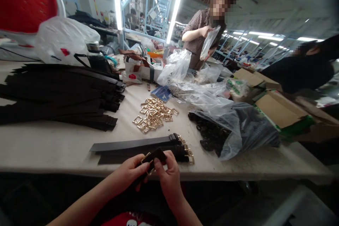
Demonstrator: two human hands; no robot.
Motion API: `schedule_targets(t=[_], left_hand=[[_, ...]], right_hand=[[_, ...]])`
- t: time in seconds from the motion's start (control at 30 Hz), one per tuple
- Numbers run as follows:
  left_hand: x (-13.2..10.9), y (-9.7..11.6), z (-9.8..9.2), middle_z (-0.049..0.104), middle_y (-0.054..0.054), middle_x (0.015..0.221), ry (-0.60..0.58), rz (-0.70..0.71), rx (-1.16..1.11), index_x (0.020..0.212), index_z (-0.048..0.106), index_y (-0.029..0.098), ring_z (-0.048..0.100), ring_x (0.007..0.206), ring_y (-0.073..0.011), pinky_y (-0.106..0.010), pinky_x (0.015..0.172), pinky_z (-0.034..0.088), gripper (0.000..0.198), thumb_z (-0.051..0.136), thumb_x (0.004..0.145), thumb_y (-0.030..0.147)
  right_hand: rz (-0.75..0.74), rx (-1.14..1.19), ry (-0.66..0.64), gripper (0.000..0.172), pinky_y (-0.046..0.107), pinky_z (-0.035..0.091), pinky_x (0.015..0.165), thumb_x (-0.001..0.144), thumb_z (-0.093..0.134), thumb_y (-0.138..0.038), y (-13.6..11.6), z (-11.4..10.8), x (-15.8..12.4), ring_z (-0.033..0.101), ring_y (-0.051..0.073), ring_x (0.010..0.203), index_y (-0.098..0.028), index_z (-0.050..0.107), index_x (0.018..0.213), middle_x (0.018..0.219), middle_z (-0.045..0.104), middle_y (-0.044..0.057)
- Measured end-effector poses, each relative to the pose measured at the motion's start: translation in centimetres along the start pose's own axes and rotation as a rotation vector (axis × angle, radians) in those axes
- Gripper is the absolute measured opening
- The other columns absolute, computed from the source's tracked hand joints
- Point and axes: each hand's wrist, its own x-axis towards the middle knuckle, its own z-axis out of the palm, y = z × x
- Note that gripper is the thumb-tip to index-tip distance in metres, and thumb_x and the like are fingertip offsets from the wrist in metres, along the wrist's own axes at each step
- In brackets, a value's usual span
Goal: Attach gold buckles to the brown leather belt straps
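In front of the table's near edge, my left hand (pixel 132 168) is closed on a gold belt buckle (pixel 143 160). My right hand (pixel 168 173) pinches the end of a black belt strap (pixel 158 154), which meets the buckle between my hands. How the strap runs through the buckle is partly hidden by my fingers. Just beyond lies a stack of black straps with gold buckles (pixel 188 150) at their right ends. Farther back sits a loose pile of gold buckles (pixel 155 113). A large heap of black straps (pixel 58 93) covers the table's left side.
A clear plastic bag (pixel 246 130) spills small black pieces at right, beside open cardboard boxes (pixel 282 107). A blue packet (pixel 161 93) lies behind the buckles. Across the table (pixel 53 148) a person (pixel 197 30) holds a clear bag. Another person in dark clothes (pixel 299 67) is at far right.
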Motion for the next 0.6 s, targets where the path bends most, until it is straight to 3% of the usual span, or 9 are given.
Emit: schedule_targets(t=[0.13, 0.33, 0.5, 0.6], left_hand=[[0.0, 0.1, 0.3, 0.051, 0.006, 0.056, -0.012, -0.020, 0.032, 0.079, 0.047, 0.017, 0.043, 0.038, -0.0054, -0.016, 0.037, 0.034, 0.036, 0.051, 0.076, 0.052], [-0.1, 1.0, 1.3, 0.049, 0.006, 0.053, 0.010, -0.055, 0.093, 0.074, 0.044, 0.018, 0.040, 0.036, -0.0059, -0.016, 0.034, 0.032, 0.039, 0.050, 0.072, 0.057], [-0.3, 2.0, 1.5, 0.051, 0.006, 0.057, -0.006, -0.046, 0.288, 0.073, 0.044, 0.018, 0.043, 0.037, -0.0056, -0.015, 0.036, 0.031, 0.032, 0.046, 0.076, 0.050], [0.8, 1.6, 1.0, 0.049, 0.007, 0.053, -0.029, -0.062, 0.273, 0.073, 0.045, 0.018, 0.042, 0.037, -0.0064, -0.016, 0.035, 0.031, 0.031, 0.047, 0.075, 0.049]], right_hand=[[0.188, 0.192, -0.116, 0.015, 0.024, 0.038, 0.060, 0.077, 0.056, -0.032, -0.4, -0.2, 0.0, 0.046, 0.011, 0.061, -0.017, 0.054, 0.076, 0.067, 0.051, -0.002], [-0.175, -0.253, 0.006, 0.009, 0.027, 0.035, 0.064, 0.073, 0.057, -0.022, -0.7, -0.8, -0.4, 0.047, 0.015, 0.069, -0.018, 0.055, 0.065, 0.067, 0.050, 0.000], [0.123, 0.169, -0.157, 0.014, 0.025, 0.038, 0.063, 0.076, 0.058, -0.029, 0.1, -1.3, 0.6, 0.046, 0.011, 0.065, -0.017, 0.052, 0.078, 0.069, 0.052, -0.002], [0.089, 0.182, -0.127, 0.018, 0.024, 0.039, 0.065, 0.076, 0.058, -0.032, 0.3, -1.1, 0.4, 0.047, 0.012, 0.068, -0.016, 0.052, 0.079, 0.073, 0.052, -0.001]])
